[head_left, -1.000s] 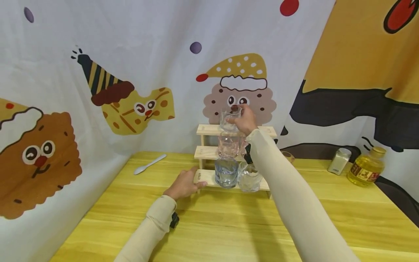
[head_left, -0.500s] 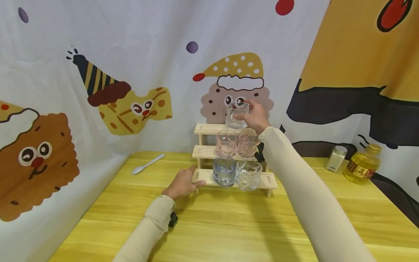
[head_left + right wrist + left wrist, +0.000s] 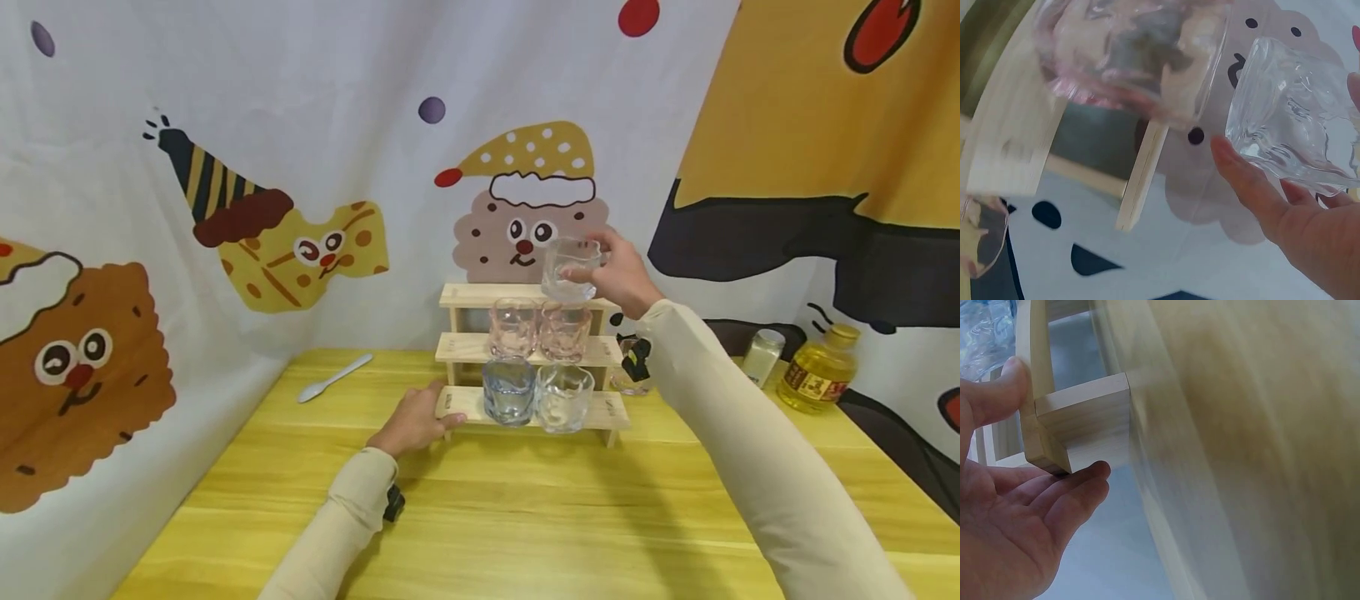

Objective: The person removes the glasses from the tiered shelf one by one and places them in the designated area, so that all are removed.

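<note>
A three-step wooden shelf (image 3: 453, 346) stands against the cloth backdrop. My left hand (image 3: 411, 421) grips the left end of its lowest step, thumb on top and fingers at the end and underside, as the left wrist view shows. My right hand (image 3: 624, 273) holds a clear glass (image 3: 567, 271) by its side, at the right part of the top step; the right wrist view shows the glass (image 3: 1294, 119) between thumb and fingers. Two pink glasses (image 3: 513, 329) sit side by side on the middle step. A blue glass (image 3: 509, 396) and another clear glass (image 3: 564, 402) share the lowest step.
Partly hidden behind my right wrist, another tinted glass (image 3: 626, 385) stands right of the shelf. A salt-like shaker jar (image 3: 762, 358) and an oil bottle (image 3: 817, 371) are farther right. A pale spoon (image 3: 333, 379) lies on the wooden table (image 3: 480, 517) at left.
My right hand has carried the clear glass rightward along the top step, uncovering the second pink glass and the lower clear glass. My left hand stays on the shelf.
</note>
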`<state>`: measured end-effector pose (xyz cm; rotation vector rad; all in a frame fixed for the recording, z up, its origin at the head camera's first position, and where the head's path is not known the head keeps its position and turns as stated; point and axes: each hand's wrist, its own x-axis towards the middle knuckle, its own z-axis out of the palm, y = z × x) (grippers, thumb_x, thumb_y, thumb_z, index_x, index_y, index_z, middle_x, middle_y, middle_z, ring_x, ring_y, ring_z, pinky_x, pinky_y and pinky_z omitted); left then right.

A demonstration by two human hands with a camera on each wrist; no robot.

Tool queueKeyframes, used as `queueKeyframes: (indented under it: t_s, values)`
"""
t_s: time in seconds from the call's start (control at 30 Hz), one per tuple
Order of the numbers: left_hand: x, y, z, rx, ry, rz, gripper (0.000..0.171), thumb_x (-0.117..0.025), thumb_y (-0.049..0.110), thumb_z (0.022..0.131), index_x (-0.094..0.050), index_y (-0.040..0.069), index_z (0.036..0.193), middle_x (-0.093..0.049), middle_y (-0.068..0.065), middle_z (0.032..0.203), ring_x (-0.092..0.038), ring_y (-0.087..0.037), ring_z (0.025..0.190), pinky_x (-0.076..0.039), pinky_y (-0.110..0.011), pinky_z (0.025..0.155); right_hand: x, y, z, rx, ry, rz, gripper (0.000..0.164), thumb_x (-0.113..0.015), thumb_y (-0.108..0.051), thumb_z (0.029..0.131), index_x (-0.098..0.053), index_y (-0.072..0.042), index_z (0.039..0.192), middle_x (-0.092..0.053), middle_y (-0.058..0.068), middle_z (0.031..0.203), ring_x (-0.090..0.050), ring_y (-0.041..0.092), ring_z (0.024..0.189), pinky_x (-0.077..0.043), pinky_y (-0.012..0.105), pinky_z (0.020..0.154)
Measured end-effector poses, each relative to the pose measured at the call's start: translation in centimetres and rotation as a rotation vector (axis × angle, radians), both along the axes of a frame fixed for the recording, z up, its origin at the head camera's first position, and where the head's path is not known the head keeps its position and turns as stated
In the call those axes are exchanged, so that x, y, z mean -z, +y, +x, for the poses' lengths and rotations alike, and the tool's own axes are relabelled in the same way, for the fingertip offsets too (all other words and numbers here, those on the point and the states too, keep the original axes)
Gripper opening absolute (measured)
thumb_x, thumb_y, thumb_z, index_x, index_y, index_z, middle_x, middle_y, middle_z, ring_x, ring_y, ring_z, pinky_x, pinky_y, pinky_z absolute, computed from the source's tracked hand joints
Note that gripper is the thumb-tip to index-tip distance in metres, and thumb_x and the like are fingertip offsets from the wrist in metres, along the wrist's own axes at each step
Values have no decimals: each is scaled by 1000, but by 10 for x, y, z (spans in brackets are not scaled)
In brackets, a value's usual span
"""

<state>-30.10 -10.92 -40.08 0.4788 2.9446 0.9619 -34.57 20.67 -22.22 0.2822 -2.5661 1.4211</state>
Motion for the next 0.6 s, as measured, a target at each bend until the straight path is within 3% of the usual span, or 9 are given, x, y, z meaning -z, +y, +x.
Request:
queueKeyframes:
  t_s: [0.37, 0.6]
  values:
    - [3, 0, 0, 7, 14, -12, 71, -72, 35, 93, -44, -4, 146, -69, -11, 90, -58, -15, 67, -48, -28, 60, 4, 33, 21, 32, -17, 74, 78, -72, -24, 93, -28, -6, 155, -30, 24, 154, -51, 40, 123, -59, 46, 84]
    - [4, 0, -1, 2, 13, 2, 71, -73, 34, 93, -45, -4, 145, -68, -12, 91, -58, -15, 66, -48, -27, 58, 7, 51, 31, 28, -15, 83, 79, -72, -25, 93, -27, -4, 154, -27, 27, 154, -50, 41, 123, -59, 33, 76]
